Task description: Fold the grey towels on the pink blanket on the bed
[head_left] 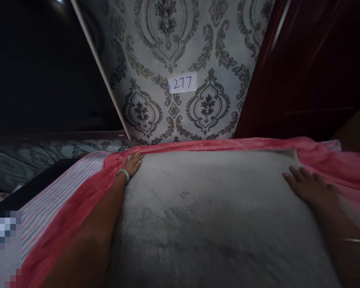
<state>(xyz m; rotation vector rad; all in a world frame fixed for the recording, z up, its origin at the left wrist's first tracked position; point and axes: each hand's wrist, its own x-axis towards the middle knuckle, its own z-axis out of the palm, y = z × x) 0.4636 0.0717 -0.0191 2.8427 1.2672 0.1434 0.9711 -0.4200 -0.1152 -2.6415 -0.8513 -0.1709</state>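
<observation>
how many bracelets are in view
2: a wider silvery bracelet at the wrist of the left hand, and a thin bangle further up the arm from the right hand. More could be hidden beyond the picture's edge.

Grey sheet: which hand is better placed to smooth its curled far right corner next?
Right, probably: the right hand is near that corner; the left hand lies at the far left of the grey sheet.

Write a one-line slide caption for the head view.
Head view: left hand and right hand spread at the far corners of a grey sheet over red cloth.
</observation>
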